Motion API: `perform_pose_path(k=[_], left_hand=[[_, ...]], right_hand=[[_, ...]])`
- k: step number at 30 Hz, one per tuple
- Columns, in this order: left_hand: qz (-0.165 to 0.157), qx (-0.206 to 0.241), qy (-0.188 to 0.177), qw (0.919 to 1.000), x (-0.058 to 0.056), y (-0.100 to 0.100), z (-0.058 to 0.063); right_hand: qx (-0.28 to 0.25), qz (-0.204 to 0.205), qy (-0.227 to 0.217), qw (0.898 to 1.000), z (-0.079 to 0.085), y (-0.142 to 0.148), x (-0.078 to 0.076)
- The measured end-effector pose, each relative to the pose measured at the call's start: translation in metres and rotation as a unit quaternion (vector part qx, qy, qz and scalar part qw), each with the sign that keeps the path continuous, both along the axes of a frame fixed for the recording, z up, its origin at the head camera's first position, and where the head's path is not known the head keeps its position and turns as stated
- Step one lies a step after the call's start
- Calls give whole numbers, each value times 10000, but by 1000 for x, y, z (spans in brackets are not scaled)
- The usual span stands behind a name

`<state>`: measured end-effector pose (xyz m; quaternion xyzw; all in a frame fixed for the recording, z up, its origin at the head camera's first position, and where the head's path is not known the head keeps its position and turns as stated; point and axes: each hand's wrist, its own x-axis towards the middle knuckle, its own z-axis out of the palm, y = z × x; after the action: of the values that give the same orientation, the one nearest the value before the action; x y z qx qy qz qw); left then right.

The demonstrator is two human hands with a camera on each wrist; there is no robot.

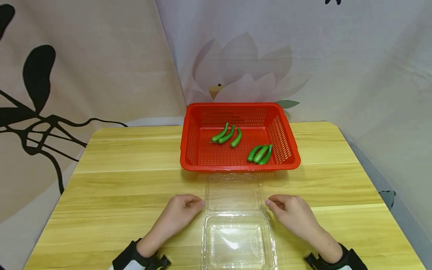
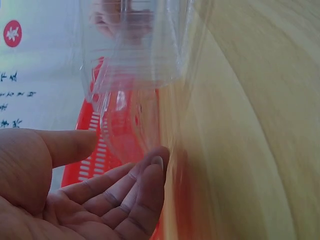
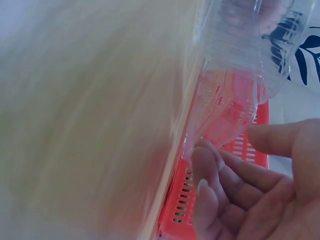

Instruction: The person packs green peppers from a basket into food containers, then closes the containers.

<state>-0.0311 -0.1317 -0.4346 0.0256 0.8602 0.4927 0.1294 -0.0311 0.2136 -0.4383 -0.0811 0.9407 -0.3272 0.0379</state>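
A clear plastic clamshell box (image 1: 239,243) lies unfolded on the table. Its flatter far half (image 1: 233,193) reaches to the front of the red basket. Beside the box's left edge is my left hand (image 1: 183,212), fingers loosely bent. My right hand (image 1: 294,214) mirrors it at the right edge. In both wrist views a gap separates thumb and fingertips, with no plastic pinched between them; whether a fingertip touches the box I cannot tell. Inside the basket, three green chili peppers (image 1: 227,135) lie toward the back left and three more peppers (image 1: 260,154) at the front right.
The red perforated basket (image 1: 236,167) stands at the table's far edge, against a printed cloth backdrop (image 1: 135,56). Bare wood tabletop (image 1: 135,180) extends on both sides of the basket and box. Dark wrist straps (image 1: 133,257) sit on both arms.
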Motion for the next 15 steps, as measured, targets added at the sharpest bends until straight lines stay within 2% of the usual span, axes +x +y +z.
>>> perform_pose_path(k=[8,15], left_hand=[[-424,216,-389,9981,-1,6,-2],[-517,314,-591,9964,1,7,2]], right_hand=[[-10,11,-203,9998,2,-4,1],[-67,39,-252,9997,4,-6,4]])
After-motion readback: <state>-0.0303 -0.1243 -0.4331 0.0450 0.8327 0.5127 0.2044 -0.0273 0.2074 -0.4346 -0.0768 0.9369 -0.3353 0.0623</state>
